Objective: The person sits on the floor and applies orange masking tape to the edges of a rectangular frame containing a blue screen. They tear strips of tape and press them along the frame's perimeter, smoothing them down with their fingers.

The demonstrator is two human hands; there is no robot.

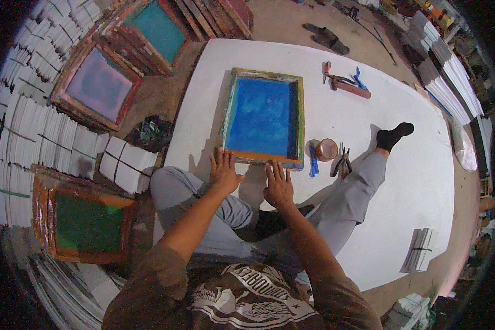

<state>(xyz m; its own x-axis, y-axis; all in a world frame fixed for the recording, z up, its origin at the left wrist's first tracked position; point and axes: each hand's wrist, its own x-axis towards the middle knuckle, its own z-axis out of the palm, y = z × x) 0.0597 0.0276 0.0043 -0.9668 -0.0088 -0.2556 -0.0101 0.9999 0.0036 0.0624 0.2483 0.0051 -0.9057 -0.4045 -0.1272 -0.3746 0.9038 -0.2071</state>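
A wooden screen-printing frame [299, 118] with blue mesh lies on a white sheet in front of me. My left hand [224, 172] rests its fingers, outstretched, on the near left corner of the frame. Beside the near edge's right part, my right hand [279, 185] touches the wood with its fingertips, the fingers extended. Neither hand grips anything. Close to the frame's right side stand a round brown tub [327, 149], a blue tool [313, 160] that looks like a cutter, and pliers [342, 164].
Farther right lie a red-handled screwdriver [326, 72] and a brown bar [351, 88]. More framed screens [102, 85] and bundled white paper stacks [127, 164] line the left. My outstretched leg [352, 190] crosses the white sheet [393, 203]. Sandals [327, 38] lie beyond it.
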